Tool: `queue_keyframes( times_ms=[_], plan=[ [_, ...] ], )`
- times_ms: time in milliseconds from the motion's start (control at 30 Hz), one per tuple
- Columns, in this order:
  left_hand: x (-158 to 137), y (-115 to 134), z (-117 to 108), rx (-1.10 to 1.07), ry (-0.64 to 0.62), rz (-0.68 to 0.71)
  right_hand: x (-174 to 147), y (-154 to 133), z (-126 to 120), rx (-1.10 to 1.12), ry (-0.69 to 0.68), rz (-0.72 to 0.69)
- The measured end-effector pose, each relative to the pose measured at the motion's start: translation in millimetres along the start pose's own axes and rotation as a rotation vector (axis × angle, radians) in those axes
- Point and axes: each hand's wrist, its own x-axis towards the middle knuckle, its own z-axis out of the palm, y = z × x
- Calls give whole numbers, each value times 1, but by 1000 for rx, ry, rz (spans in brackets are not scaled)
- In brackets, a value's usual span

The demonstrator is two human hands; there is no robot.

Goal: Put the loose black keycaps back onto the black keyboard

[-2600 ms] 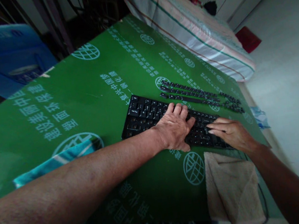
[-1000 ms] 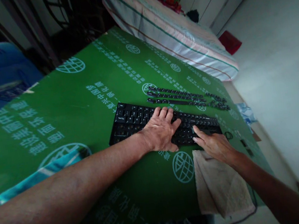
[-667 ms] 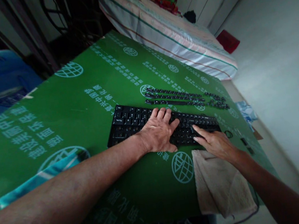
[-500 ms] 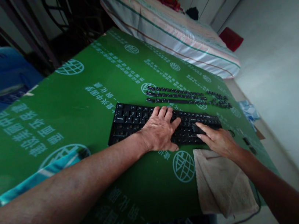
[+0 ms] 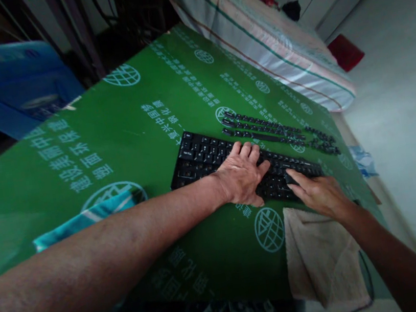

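Note:
A black keyboard (image 5: 201,149) lies at a slant on the green tabletop, with some key places bare at its left end. My left hand (image 5: 244,174) rests on its middle, fingers spread and palm down, hiding the keys below. At the keyboard's right part my right hand (image 5: 319,193) has thumb and forefinger pinched on a small black keycap (image 5: 291,179), low over the keys. Just beyond the keyboard, several loose keycaps (image 5: 266,126) lie in rows, with a smaller group (image 5: 322,139) to their right.
A beige cloth (image 5: 319,259) lies at the near edge, by a dark cable (image 5: 368,278). A teal cloth (image 5: 96,215) is on the left of the green table (image 5: 121,121). A blue chair (image 5: 12,85) and a mattress (image 5: 265,39) border the table.
The whole view has shifted, so the table and keyboard sit farther right in the picture. Both hands keep nearly the same places on the keyboard.

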Motion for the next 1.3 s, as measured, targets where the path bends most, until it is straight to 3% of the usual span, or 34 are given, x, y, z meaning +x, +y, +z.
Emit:
queue_keyframes(
  times_ms=[467, 800, 1067, 1300],
  plan=[
    [0, 2, 0, -7, 13, 13, -3, 13, 7, 236, 19, 28],
    [0, 2, -1, -7, -17, 8, -16, -3, 12, 339, 90, 80],
    [-1, 2, -2, 10, -5, 9, -22, -1, 13, 329, 174, 164],
    [0, 1, 0, 1, -7, 7, -22, -5, 17, 346, 151, 129]
  ],
)
